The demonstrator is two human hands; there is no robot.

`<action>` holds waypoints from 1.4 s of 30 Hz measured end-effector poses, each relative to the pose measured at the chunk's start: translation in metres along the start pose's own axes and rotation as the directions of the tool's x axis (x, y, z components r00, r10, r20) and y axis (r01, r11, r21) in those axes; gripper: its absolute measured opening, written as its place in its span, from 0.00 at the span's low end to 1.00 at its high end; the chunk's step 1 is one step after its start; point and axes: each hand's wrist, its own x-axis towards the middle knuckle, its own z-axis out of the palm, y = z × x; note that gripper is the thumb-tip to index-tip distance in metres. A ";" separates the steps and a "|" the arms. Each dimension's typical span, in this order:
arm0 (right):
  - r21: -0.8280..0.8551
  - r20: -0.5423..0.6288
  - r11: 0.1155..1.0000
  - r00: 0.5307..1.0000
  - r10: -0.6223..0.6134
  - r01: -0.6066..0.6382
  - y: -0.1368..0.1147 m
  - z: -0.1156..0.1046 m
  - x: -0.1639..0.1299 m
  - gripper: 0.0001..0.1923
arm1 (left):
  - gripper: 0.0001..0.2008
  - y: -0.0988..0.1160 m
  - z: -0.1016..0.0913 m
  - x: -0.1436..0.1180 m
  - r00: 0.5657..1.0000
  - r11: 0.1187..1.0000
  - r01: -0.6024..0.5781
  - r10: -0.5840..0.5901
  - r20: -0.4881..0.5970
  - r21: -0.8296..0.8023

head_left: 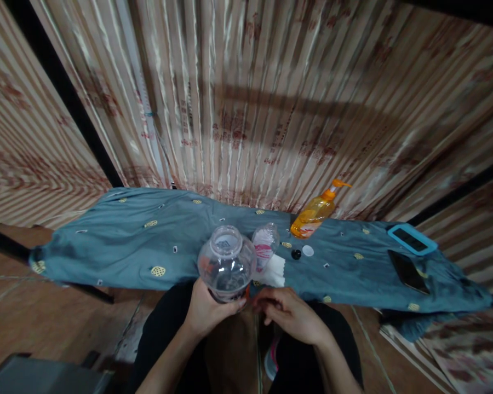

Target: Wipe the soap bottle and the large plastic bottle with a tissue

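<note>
**Clear jar upright in the left hand, right hand at its base**

The clear plastic jar [227, 264] stands with its long axis running up and away from the body, open mouth toward the curtain. The left hand [207, 311] wraps its lower part from the left, fingers closed around it. The right hand [290, 314] sits just right of the base, fingers curled near the bottom edge; whether it pinches anything I cannot tell. The jar hangs over the near edge of the desk [119, 241], draped in blue cloth, with a smaller bottle [265, 242] just behind it
</note>
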 end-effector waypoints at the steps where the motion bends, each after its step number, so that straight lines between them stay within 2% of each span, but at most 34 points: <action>1: 0.091 -0.009 0.995 1.000 0.029 -0.028 0.014 0.004 -0.005 0.08 | 0.20 0.003 0.003 -0.006 0.997 1.000 0.008 -0.006 0.079 -0.030; 3: 0.324 -0.080 0.944 0.993 0.090 -0.060 0.040 0.016 -0.016 0.12 | 0.21 0.010 0.012 -0.016 0.981 0.990 0.041 -0.014 0.193 -0.133; 5: 0.542 -0.250 0.840 0.953 0.172 -0.010 0.060 0.033 -0.026 0.15 | 0.24 0.017 0.022 -0.023 0.965 0.965 0.066 0.004 0.264 -0.256; 6: 0.628 -0.297 0.778 0.932 0.209 0.026 0.067 0.041 -0.031 0.16 | 0.27 0.021 0.028 -0.026 0.955 0.950 0.091 0.002 0.295 -0.299; 8: 0.761 -0.255 0.647 0.936 0.245 0.038 0.073 0.056 -0.038 0.22 | 0.28 0.028 0.040 -0.030 0.930 0.934 0.149 -0.020 0.367 -0.325; 10: 0.845 -0.225 0.532 0.942 0.249 0.061 0.074 0.065 -0.043 0.29 | 0.29 0.032 0.051 -0.031 0.914 0.911 0.182 -0.018 0.406 -0.369; 12: 0.887 -0.245 0.448 0.937 0.249 0.113 0.073 0.065 -0.048 0.31 | 0.30 0.032 0.063 -0.031 0.909 0.906 0.188 -0.014 0.417 -0.379; 17: 0.908 -0.345 0.340 0.899 0.270 0.246 0.077 0.049 -0.056 0.18 | 0.36 0.028 0.083 -0.024 0.887 0.934 0.153 0.014 0.461 -0.324; 19: 0.906 -0.365 0.322 0.890 0.272 0.273 0.077 0.044 -0.058 0.16 | 0.43 0.029 0.081 -0.019 0.874 0.959 0.083 0.061 0.482 -0.273; 21: 0.906 -0.373 0.314 0.886 0.274 0.284 0.073 0.040 -0.059 0.16 | 0.52 0.030 0.070 -0.011 0.887 0.967 -0.029 0.141 0.439 -0.253; 22: 0.906 -0.374 0.313 0.885 0.276 0.285 0.069 0.036 -0.060 0.17 | 0.50 0.029 0.063 -0.005 0.908 0.964 -0.058 0.159 0.389 -0.258; 24: 0.904 -0.378 0.319 0.882 0.281 0.286 0.061 0.025 -0.061 0.23 | 0.41 0.026 0.048 0.013 0.957 0.957 -0.099 0.167 0.237 -0.274; 26: 0.888 -0.411 0.339 0.867 0.282 0.310 0.052 0.007 -0.061 0.26 | 0.37 0.017 0.038 0.036 0.982 0.970 -0.168 0.180 0.054 -0.176; 27: 0.881 -0.425 0.352 0.857 0.292 0.316 0.048 -0.003 -0.061 0.27 | 0.40 0.010 0.037 0.048 0.979 0.975 -0.204 0.204 -0.006 -0.086; 29: 0.864 -0.455 0.380 0.833 0.313 0.329 0.040 -0.025 -0.060 0.31 | 0.49 -0.004 0.042 0.072 0.977 0.976 -0.215 0.215 0.004 0.020; 33: 0.822 -0.529 0.434 0.776 0.344 0.368 0.033 -0.058 -0.048 0.31 | 0.56 -0.032 0.068 0.102 0.988 0.991 -0.134 0.135 0.079 -0.017; 35: 0.810 -0.546 0.452 0.763 0.347 0.374 0.035 -0.064 -0.041 0.33 | 0.53 -0.041 0.078 0.106 0.986 0.993 -0.088 0.097 0.134 -0.073; 38: 0.797 -0.562 0.477 0.743 0.363 0.371 0.046 -0.062 -0.034 0.31 | 0.39 -0.049 0.083 0.105 0.980 0.993 -0.057 0.075 0.183 -0.102; 40: 0.794 -0.564 0.495 0.732 0.382 0.353 0.054 -0.057 -0.034 0.27 | 0.33 -0.051 0.082 0.103 0.981 0.993 -0.070 0.086 0.173 -0.093; 42: 0.791 -0.560 0.515 0.728 0.395 0.330 0.059 -0.052 -0.038 0.25 | 0.31 -0.051 0.080 0.103 0.987 0.993 -0.100 0.107 0.119 -0.069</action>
